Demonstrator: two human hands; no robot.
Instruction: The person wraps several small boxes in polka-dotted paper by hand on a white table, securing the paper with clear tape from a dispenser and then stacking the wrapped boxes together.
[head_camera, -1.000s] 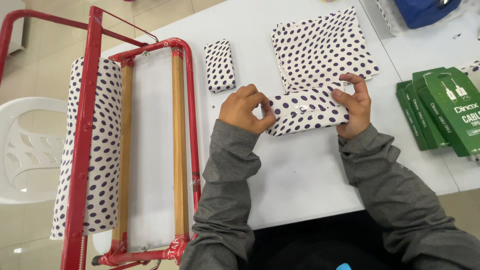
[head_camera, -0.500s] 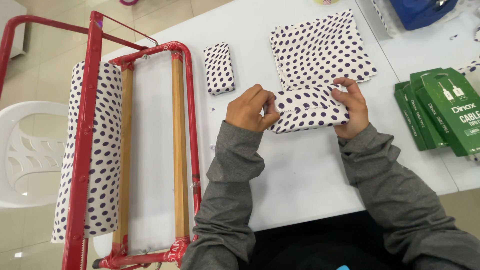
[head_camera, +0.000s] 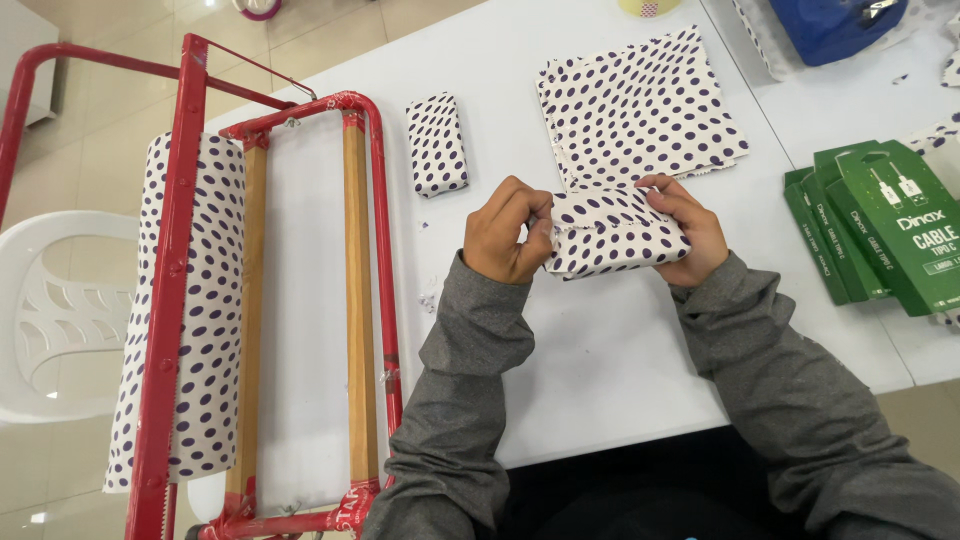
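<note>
Both hands pinching a dotted parcel, left hand (head_camera: 505, 232) folding its end, right hand (head_camera: 688, 228) gripping (contents hidden), dotted parcel (head_camera: 615, 235).

I can't see what the dotted parcel (head_camera: 615, 235) holds; paper covers it fully. My left hand (head_camera: 507, 232) hides the parcel's left end, my right hand (head_camera: 688, 232) its right end. The blue bag (head_camera: 838, 22) and tape roll (head_camera: 648, 6) at the far edge are cut off, as is the red dispenser (head_camera: 180, 300) near me.
</note>
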